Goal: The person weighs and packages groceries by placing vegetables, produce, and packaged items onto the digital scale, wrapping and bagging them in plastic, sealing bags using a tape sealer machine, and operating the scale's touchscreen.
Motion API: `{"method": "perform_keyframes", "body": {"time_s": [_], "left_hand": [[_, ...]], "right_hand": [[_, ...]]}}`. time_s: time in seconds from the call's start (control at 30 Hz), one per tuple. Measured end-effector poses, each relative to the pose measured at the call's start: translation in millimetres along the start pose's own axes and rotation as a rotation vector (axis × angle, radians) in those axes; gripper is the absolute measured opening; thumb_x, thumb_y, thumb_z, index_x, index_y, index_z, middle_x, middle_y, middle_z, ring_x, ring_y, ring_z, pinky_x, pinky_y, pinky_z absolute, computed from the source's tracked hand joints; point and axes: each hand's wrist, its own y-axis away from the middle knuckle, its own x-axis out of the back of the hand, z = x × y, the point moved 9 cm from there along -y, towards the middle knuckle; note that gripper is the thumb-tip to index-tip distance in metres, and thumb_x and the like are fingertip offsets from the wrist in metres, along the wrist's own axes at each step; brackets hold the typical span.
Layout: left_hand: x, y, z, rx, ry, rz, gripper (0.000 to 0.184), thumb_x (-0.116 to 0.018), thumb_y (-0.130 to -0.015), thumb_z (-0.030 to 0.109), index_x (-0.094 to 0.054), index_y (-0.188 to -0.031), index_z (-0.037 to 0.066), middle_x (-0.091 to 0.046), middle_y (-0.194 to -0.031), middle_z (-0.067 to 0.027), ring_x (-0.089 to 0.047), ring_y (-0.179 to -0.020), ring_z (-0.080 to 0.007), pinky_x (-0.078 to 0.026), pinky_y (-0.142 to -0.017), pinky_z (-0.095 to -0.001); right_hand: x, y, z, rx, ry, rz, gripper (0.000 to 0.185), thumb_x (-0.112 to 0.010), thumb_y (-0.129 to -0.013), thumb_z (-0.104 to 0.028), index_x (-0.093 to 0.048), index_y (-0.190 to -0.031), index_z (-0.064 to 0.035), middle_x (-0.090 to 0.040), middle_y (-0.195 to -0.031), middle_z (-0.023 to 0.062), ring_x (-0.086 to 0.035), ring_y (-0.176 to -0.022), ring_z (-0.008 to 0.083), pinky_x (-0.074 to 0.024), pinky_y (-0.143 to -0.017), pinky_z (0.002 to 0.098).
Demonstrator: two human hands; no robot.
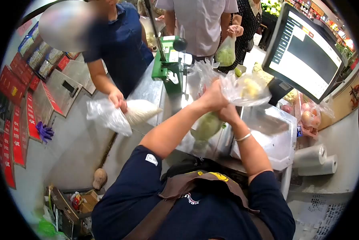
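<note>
My left hand (pixel 214 97) is closed on the gathered film of a clear plastic bag (pixel 206 74), over the metal counter. Just below and right of it, touching it, my right hand (pixel 228 114) is also closed on plastic film, its fingers partly hidden. A clear bag with something yellowish (pixel 249 89) inside sits beyond my hands to the right. Under my wrists rests a round, pale green thing (pixel 206 126), seemingly bagged and partly covered by my left forearm. I cannot tell which bag each hand grips.
A green bag-sealing stand (pixel 169 66) rises at the counter's far left. Another person's hand (pixel 117 100) holds a bag of white grains (pixel 141 112). Right are a tilted screen (pixel 305 52), a metal weighing tray (pixel 263 140) and plastic rolls (pixel 311 156). Customers stand opposite, one holding a bag of greens (pixel 226 53).
</note>
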Motion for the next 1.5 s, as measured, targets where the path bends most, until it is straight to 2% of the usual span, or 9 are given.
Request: {"method": "perform_keyframes", "body": {"time_s": [0.03,0.23,0.3,0.57,0.63,0.73,1.3,1.43,1.5], "left_hand": [[7.1,5.7,-29.3,0.164,0.104,-0.072,0.029,-0.065,-0.071,0.015,-0.056,-0.093,-0.002,-0.058,-0.089,-0.0163,-0.057,-0.081,-0.0289,-0.045,-0.074,-0.0339],[120.3,28.8,-78.8,0.093,-0.675,0.308,0.013,-0.06,-0.069,0.012,-0.059,-0.077,0.002,-0.059,-0.077,-0.0166,-0.056,-0.073,-0.0359,-0.046,-0.067,-0.0418],[163.0,33.2,-95.6,0.195,-0.415,0.438,0.012,-0.06,-0.071,0.013,-0.059,-0.074,0.001,-0.058,-0.072,-0.019,-0.056,-0.066,-0.0378,-0.047,-0.061,-0.0408],[212.1,88.9,-201.0,0.413,0.402,0.893,0.014,-0.055,-0.076,0.001,-0.061,-0.088,-0.004,-0.062,-0.087,-0.005,-0.057,-0.076,-0.0132,-0.045,-0.068,-0.0264],[212.5,83.8,-198.9,0.318,0.33,0.876,0.019,-0.052,-0.073,-0.002,-0.059,-0.09,-0.003,-0.062,-0.085,-0.0057,-0.057,-0.075,-0.0135,-0.045,-0.068,-0.0264],[206.9,82.7,-199.8,0.352,0.377,0.814,0.023,-0.048,-0.069,-0.002,-0.06,-0.089,-0.004,-0.062,-0.083,-0.0057,-0.057,-0.074,-0.0131,-0.045,-0.067,-0.0267],[204.0,74.1,-155.9,0.473,0.196,0.352,0.022,-0.064,-0.072,0.01,-0.063,-0.092,0.0,-0.065,-0.083,-0.0041,-0.058,-0.074,-0.0114,-0.045,-0.068,-0.0262],[208.9,70.0,-156.3,0.451,-0.07,0.303,0.02,-0.059,-0.074,0.013,-0.064,-0.09,0.003,-0.065,-0.078,-0.0119,-0.062,-0.073,-0.0203,-0.046,-0.067,-0.03],[210.5,67.9,-153.8,0.427,-0.18,0.325,0.018,-0.058,-0.075,0.014,-0.065,-0.089,0.004,-0.064,-0.077,-0.0154,-0.062,-0.073,-0.0266,-0.046,-0.066,-0.0325]], "right_hand": [[-27.4,-11.6,-6.5,0.109,0.433,0.073,0.05,-0.065,-0.077,-0.012,-0.046,-0.121,-0.0002,-0.051,-0.119,0.0137,-0.047,-0.111,0.0231,-0.0362,-0.097,0.0333],[-82.8,-90.3,-22.3,-0.105,-0.533,0.388,0.039,-0.062,-0.076,-0.016,-0.054,-0.113,-0.0037,-0.06,-0.104,0.0145,-0.056,-0.1,0.0252,-0.0435,-0.086,0.0368],[-112.3,-123.6,-25.0,-0.237,0.278,0.005,0.028,-0.065,-0.069,-0.015,-0.06,-0.094,-0.0052,-0.062,-0.084,0.0177,-0.06,-0.081,0.0346,-0.0476,-0.071,0.0405],[-106.3,-122.1,-19.3,-0.097,-0.193,0.197,0.022,-0.063,-0.073,-0.019,-0.057,-0.085,-0.0016,-0.06,-0.073,0.0143,-0.061,-0.071,0.0294,-0.048,-0.064,0.0349],[-43.0,-111.3,-11.4,-0.61,-0.397,0.224,0.025,-0.061,-0.079,-0.022,-0.057,-0.09,-0.0004,-0.059,-0.072,0.0127,-0.062,-0.067,0.0246,-0.0489,-0.062,0.0366],[-5.3,-164.8,-57.7,-0.538,-1.282,-0.109,0.027,-0.059,-0.082,-0.027,-0.057,-0.088,-0.0014,-0.06,-0.075,0.0121,-0.06,-0.064,0.017,-0.0518,-0.06,0.0296],[-138.0,45.7,-64.3,-0.564,-0.506,-0.361,0.023,-0.052,-0.079,-0.023,-0.055,-0.068,-0.0028,-0.059,-0.058,0.0067,-0.054,-0.05,0.019,-0.046,-0.054,0.0362],[-114.2,5.3,-69.8,-0.292,-0.797,-0.81,0.04,-0.056,-0.081,-0.04,-0.059,-0.085,-0.0005,-0.063,-0.093,0.0138,-0.059,-0.078,0.023,-0.0476,-0.077,0.0314],[-77.0,-51.7,5.7,-0.371,-0.572,-0.381,0.042,-0.061,-0.081,-0.031,-0.057,-0.11,-0.0017,-0.061,-0.095,0.0096,-0.056,-0.089,0.0166,-0.0433,-0.084,0.0278]]}}
